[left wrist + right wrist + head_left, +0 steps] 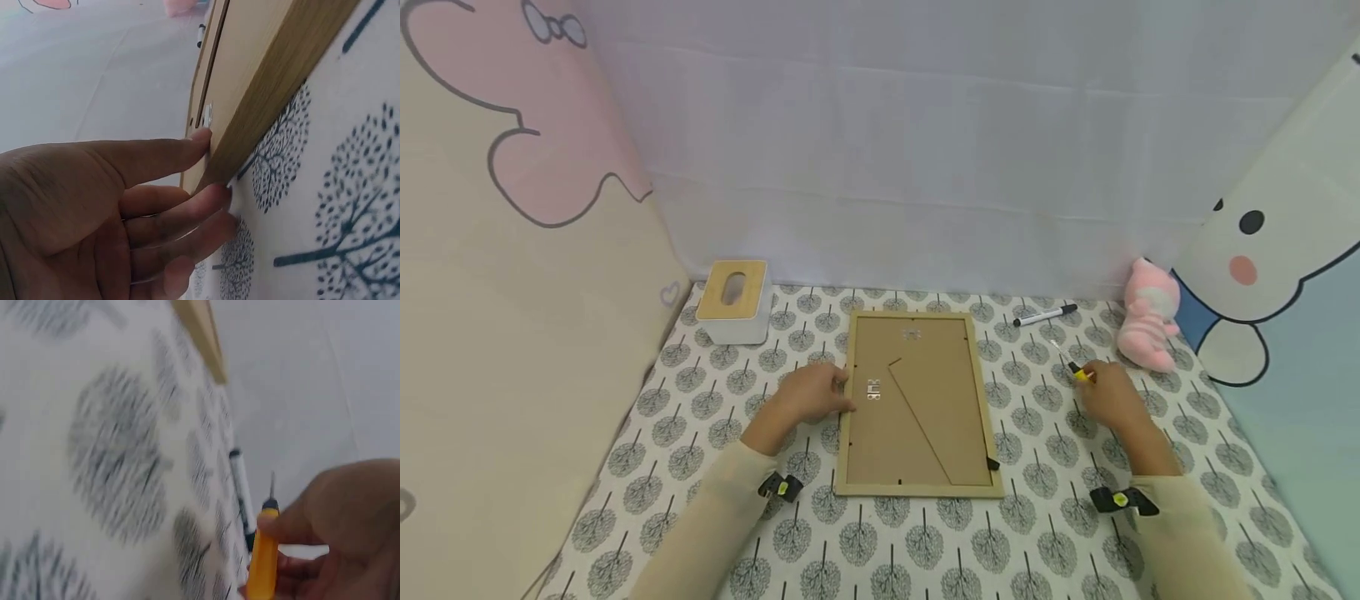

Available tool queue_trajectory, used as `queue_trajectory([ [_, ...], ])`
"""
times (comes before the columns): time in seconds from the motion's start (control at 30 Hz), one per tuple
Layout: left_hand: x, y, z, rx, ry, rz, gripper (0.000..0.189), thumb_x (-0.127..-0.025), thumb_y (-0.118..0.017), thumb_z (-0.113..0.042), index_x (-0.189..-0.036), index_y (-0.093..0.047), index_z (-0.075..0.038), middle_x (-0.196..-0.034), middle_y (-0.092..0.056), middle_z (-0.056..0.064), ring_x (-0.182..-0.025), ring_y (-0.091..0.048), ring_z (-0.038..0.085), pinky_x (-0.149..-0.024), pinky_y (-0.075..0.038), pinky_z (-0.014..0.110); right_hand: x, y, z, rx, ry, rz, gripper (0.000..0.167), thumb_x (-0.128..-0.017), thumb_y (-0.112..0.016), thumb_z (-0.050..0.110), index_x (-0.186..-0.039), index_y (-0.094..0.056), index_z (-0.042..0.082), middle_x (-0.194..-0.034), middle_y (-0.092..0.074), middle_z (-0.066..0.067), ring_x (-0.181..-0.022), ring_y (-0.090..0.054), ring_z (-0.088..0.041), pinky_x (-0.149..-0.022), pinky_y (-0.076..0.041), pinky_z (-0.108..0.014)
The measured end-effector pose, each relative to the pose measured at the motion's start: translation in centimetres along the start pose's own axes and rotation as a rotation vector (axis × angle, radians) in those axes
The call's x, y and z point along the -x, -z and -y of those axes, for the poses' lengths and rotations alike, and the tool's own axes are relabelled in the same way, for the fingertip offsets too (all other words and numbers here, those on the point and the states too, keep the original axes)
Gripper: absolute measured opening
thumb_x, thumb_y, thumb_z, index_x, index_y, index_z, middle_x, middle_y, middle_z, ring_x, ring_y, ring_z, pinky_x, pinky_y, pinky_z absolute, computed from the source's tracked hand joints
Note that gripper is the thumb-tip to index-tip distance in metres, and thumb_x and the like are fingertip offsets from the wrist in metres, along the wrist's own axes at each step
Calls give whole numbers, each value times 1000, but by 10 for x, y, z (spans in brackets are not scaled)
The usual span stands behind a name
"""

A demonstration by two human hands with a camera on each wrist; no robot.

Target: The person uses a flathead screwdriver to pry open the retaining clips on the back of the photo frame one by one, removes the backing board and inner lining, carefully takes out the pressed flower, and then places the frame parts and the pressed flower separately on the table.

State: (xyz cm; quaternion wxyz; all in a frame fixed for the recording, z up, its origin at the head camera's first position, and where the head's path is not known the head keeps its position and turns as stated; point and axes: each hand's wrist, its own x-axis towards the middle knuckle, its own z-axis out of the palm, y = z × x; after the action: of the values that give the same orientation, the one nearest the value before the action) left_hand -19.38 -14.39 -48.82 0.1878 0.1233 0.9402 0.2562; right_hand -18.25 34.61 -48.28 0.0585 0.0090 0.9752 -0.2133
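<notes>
A picture frame (917,400) with a light wood rim lies back side up on the cloth, its brown backing board and stand flap showing. My left hand (816,392) pinches the frame's left rim. In the left wrist view, the thumb (199,145) lies on the upper face of the rim and the fingers (212,200) are at its outer side. Off to the right of the frame, my right hand (1108,396) grips a small screwdriver (264,556) by its yellow handle. The screwdriver's thin metal shaft points away from the hand, toward the back of the table.
A black-and-white marker (1045,316) lies beyond the screwdriver. At the back right sits a pink plush toy (1148,317), and at the back left a tissue box (734,302) with a wooden lid. Curtains and printed panels enclose the tree-patterned tablecloth (850,542).
</notes>
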Motion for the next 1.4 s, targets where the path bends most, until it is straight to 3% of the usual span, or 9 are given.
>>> queue_trajectory([
  [0.13, -12, 6, 7, 14, -33, -91, 56, -88, -86, -36, -132, -69, -6, -128, -71, 12, -111, -70, 28, -92, -59, 44, -11, -6, 32, -125, 115, 33, 40, -111, -48, 17, -139, -50, -12, -125, -61, -38, -103, -67, -48, -78, -57, -52],
  [0.2, -23, 11, 12, 29, -65, -121, 83, -89, -85, -38, -156, -49, -6, -158, -53, 18, -143, -54, 38, -116, -48, 56, -18, -11, 48, -168, 155, 37, 39, -111, -48, 18, -141, -48, -7, -122, -63, -34, -94, -67, -38, -71, -55, -43],
  [0.3, -44, 15, 22, 74, -118, -124, 97, -92, -82, -41, -167, -29, -10, -174, -27, 18, -160, -30, 43, -127, -30, 62, -30, -25, 68, -207, 225, 56, 34, -110, -52, 17, -138, -49, -2, -113, -65, -27, -79, -62, -25, -62, -50, -34],
  [0.5, -72, 11, 39, 170, -100, -44, 100, -95, -77, -44, -171, -16, -21, -179, -11, 17, -165, -13, 44, -130, -16, 67, -48, -59, 93, -245, 333, 137, 27, -109, -58, 17, -129, -53, 0, -109, -64, -19, -85, -62, -22, -70, -51, -37],
  [0.7, -76, 13, 40, 124, -55, 10, 101, -95, -74, -51, -171, -14, -23, -180, -5, 10, -167, 4, 39, -131, -5, 69, -62, -72, 107, -251, 373, 148, 18, -108, -59, 14, -120, -55, 1, -105, -68, -17, -88, -62, -22, -75, -52, -38],
  [0.93, -76, 21, 33, 70, -63, 24, 97, -96, -74, -51, -170, -20, -20, -180, -11, 7, -167, 2, 37, -132, -6, 65, -77, -70, 128, -179, 384, 168, 48, -112, -49, 21, -157, -41, 5, -119, -68, -27, -85, -65, -27, -77, -53, -45],
  [1.07, -77, 25, 29, 90, -54, 34, 96, -95, -76, -50, -169, -23, -19, -179, -12, 8, -167, -2, 38, -132, -9, 63, -88, -75, 135, -118, 412, 187, 49, -113, -45, 20, -161, -43, 10, -97, -64, -20, -65, -47, -21, -73, -45, -42],
  [1.27, -77, 24, 27, 109, -38, 29, 97, -93, -79, -49, -169, -25, -20, -179, -13, 8, -167, -5, 36, -133, -12, 60, -96, -78, 142, -74, 421, 147, 46, -110, -54, 22, -155, -54, 11, -140, -67, -23, -107, -70, -38, -92, -54, -56],
  [1.4, -77, 24, 26, 105, -18, 27, 98, -91, -80, -49, -168, -27, -22, -179, -14, 6, -167, -6, 36, -133, -12, 60, -103, -81, 144, -30, 453, 148, 45, -112, -52, 26, -155, -54, 13, -154, -59, -20, -135, -61, -45, -110, -50, -62],
])
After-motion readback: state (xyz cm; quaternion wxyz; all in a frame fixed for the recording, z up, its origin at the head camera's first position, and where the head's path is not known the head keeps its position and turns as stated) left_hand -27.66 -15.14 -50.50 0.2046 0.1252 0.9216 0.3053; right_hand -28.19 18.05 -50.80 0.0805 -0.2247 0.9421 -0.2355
